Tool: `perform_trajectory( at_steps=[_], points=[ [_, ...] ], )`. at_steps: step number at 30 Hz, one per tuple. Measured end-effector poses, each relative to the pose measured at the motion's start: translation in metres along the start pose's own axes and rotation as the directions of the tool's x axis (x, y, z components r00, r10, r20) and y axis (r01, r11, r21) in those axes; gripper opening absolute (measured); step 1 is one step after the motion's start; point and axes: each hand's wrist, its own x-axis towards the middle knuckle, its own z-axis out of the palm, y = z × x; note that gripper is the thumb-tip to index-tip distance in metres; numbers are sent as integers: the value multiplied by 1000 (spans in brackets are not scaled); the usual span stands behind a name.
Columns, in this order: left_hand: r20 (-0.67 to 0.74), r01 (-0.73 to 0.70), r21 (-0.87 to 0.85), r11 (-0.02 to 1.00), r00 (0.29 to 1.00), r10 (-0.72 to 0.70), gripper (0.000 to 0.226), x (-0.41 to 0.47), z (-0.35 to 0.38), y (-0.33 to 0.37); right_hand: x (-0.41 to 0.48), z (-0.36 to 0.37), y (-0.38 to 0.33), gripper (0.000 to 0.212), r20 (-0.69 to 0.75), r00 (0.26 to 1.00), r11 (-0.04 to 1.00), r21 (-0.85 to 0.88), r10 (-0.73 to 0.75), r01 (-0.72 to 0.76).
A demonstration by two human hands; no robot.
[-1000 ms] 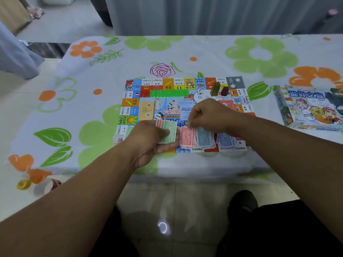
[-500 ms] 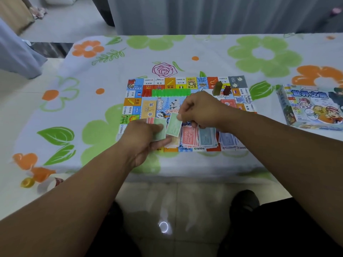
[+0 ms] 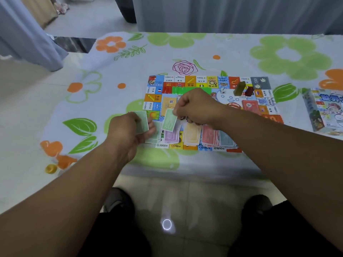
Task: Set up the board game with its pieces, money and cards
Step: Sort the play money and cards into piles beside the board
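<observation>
Box (image 3: 324, 110) sits right of board (image 3: 191, 80); hands (image 3: 128, 130) (image 3: 196, 106) partly hide money piles (image 3: 193, 135)

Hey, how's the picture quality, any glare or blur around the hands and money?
Head view: a ring-shaped glare on the floor tiles; the green note pinched by the right hand is smeared; the green stack in the left hand is soft too; light is dim and flat, no hard shadows.
</observation>
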Motion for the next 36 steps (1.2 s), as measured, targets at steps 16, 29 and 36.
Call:
perform_trajectory(
  at_steps=[16, 29, 36],
  points=[
    [9, 10, 134, 991, 1000, -11, 10, 4, -23, 6, 22, 45, -13, 21, 37, 999, 991, -130, 2, 3],
    [83, -9, 142, 990, 997, -3, 12, 4, -6, -4, 9, 26, -11, 18, 53, 998, 999, 32, -34, 32],
    [-72, -62, 58, 996, 995, 66, 16, 12, -23, 5, 15, 31, -9, 10, 58, 998, 999, 25, 35, -37]
  ],
)
